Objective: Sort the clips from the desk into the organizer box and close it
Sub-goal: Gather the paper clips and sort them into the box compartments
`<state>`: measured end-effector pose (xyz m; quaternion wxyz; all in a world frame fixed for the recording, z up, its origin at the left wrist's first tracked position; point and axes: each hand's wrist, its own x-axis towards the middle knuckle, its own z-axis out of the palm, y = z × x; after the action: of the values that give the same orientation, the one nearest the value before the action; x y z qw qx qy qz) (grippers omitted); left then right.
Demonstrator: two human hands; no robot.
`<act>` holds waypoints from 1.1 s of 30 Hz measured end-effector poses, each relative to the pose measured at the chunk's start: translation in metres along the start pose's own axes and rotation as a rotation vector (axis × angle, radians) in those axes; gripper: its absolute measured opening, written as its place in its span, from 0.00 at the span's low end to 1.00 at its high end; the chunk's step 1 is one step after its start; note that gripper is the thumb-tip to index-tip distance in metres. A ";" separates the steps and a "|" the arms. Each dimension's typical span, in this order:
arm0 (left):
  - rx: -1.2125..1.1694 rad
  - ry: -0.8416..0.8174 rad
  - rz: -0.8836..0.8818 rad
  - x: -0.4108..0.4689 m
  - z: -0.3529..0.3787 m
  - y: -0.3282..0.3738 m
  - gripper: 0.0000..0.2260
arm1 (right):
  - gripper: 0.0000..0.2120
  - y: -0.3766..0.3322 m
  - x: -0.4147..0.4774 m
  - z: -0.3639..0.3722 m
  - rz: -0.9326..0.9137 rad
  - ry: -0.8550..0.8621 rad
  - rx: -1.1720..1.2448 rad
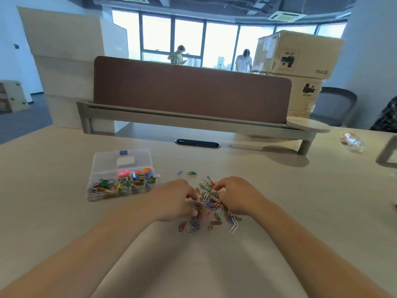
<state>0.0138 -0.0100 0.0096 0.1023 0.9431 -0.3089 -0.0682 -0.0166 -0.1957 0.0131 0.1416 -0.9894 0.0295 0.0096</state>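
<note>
Coloured clips (209, 203) lie heaped on the desk (279, 190), the open box (103, 164) at their ten o'clock. Left hand (178, 198) and right hand (236, 194) curl fingers into the heap; whether either actually holds any, I cannot tell. Better to bunch them tight, then lift small pinches across.

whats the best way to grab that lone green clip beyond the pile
Probably from straight above. The green clip lies flat on the desk, clear of the pile, with only a blue clip to its left, so fingers have room. Its long axis runs left to right; pinch across the narrow width, far side and near side.
</note>
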 end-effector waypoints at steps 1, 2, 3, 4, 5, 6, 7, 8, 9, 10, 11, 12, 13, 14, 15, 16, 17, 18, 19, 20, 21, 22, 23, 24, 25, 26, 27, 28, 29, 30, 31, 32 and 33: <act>0.023 -0.018 0.003 0.005 0.003 0.004 0.19 | 0.20 0.007 -0.001 0.001 0.020 -0.022 0.003; 0.050 -0.026 0.021 0.008 0.006 0.007 0.20 | 0.22 0.013 -0.001 0.002 0.029 -0.038 0.011; 0.062 -0.037 0.029 0.013 0.010 0.009 0.21 | 0.22 0.017 -0.001 0.004 0.031 -0.052 0.022; 0.057 -0.041 0.034 0.016 0.013 0.011 0.20 | 0.23 0.020 -0.001 0.005 0.024 -0.059 0.032; 0.038 -0.044 0.037 0.019 0.018 0.012 0.18 | 0.22 0.022 -0.001 0.007 0.015 -0.069 0.036; 0.033 -0.042 0.042 0.021 0.021 0.014 0.13 | 0.22 0.022 -0.002 0.008 0.000 -0.077 0.033; 0.007 -0.029 0.044 0.023 0.024 0.015 0.09 | 0.21 0.023 -0.002 0.009 -0.014 -0.076 0.028; -0.006 -0.006 0.055 0.026 0.027 0.016 0.07 | 0.21 0.023 0.000 0.010 -0.031 -0.061 0.025; -0.016 0.019 0.054 0.030 0.030 0.015 0.06 | 0.20 0.024 0.002 0.011 -0.046 -0.041 0.031; -0.025 0.058 0.053 0.032 0.029 0.016 0.08 | 0.18 0.024 0.005 0.012 -0.061 -0.017 0.045; -0.037 0.105 0.049 0.035 0.029 0.015 0.09 | 0.17 0.024 0.008 0.012 -0.070 0.005 0.066; -0.052 0.158 0.048 0.040 0.027 0.015 0.10 | 0.17 0.025 0.013 0.012 -0.071 0.026 0.090; -0.070 0.195 0.035 0.046 0.026 0.013 0.11 | 0.18 0.025 0.021 0.013 -0.072 0.043 0.110; -0.084 0.229 0.031 0.050 0.024 0.011 0.12 | 0.18 0.025 0.027 0.013 -0.075 0.059 0.116; -0.095 0.255 0.025 0.055 0.022 0.009 0.12 | 0.17 0.025 0.032 0.013 -0.077 0.069 0.115; -0.098 0.277 0.012 0.061 0.022 0.006 0.12 | 0.17 0.026 0.040 0.013 -0.076 0.073 0.112; -0.087 0.284 -0.008 0.068 0.022 0.002 0.13 | 0.17 0.027 0.047 0.014 -0.070 0.071 0.104; -0.055 0.276 -0.026 0.075 0.022 -0.003 0.15 | 0.18 0.029 0.054 0.014 -0.067 0.061 0.092; -0.018 0.249 -0.051 0.081 0.022 -0.007 0.17 | 0.19 0.029 0.061 0.015 -0.063 0.040 0.081; -0.001 0.206 -0.085 0.086 0.023 -0.010 0.20 | 0.20 0.030 0.067 0.017 -0.063 0.018 0.073; 0.000 0.159 -0.123 0.089 0.024 -0.012 0.21 | 0.20 0.030 0.071 0.019 -0.066 -0.003 0.066; -0.006 0.119 -0.152 0.091 0.025 -0.013 0.22 | 0.20 0.029 0.075 0.021 -0.070 -0.016 0.061; -0.015 0.093 -0.167 0.094 0.027 -0.014 0.22 | 0.19 0.029 0.077 0.022 -0.074 -0.019 0.054; -0.027 0.090 -0.174 0.095 0.030 -0.015 0.23 | 0.18 0.029 0.080 0.024 -0.076 -0.015 0.047; -0.034 0.095 -0.173 0.096 0.032 -0.016 0.25 | 0.16 0.030 0.081 0.026 -0.077 -0.009 0.042; -0.035 0.107 -0.158 0.096 0.035 -0.016 0.26 | 0.15 0.030 0.082 0.027 -0.078 -0.002 0.040; -0.038 0.116 -0.132 0.096 0.037 -0.015 0.26 | 0.14 0.030 0.081 0.029 -0.082 0.004 0.040; -0.044 0.124 -0.099 0.096 0.038 -0.014 0.25 | 0.12 0.030 0.080 0.029 -0.089 0.009 0.040; -0.056 0.127 -0.069 0.095 0.038 -0.012 0.23 | 0.12 0.030 0.077 0.029 -0.098 0.010 0.041; -0.072 0.133 -0.036 0.094 0.039 -0.009 0.20 | 0.12 0.030 0.075 0.029 -0.109 0.005 0.044; -0.087 0.138 -0.003 0.092 0.038 -0.006 0.17 | 0.13 0.030 0.071 0.029 -0.120 -0.002 0.047; -0.101 0.139 0.024 0.091 0.038 -0.003 0.15 | 0.14 0.029 0.067 0.028 -0.128 -0.010 0.052; -0.109 0.134 0.043 0.088 0.037 0.000 0.15 | 0.15 0.030 0.062 0.027 -0.133 -0.015 0.059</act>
<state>0.0772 -0.0684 -0.0325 0.1756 0.9317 -0.3175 -0.0195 0.0431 -0.2200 -0.0227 0.1714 -0.9845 -0.0370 0.0065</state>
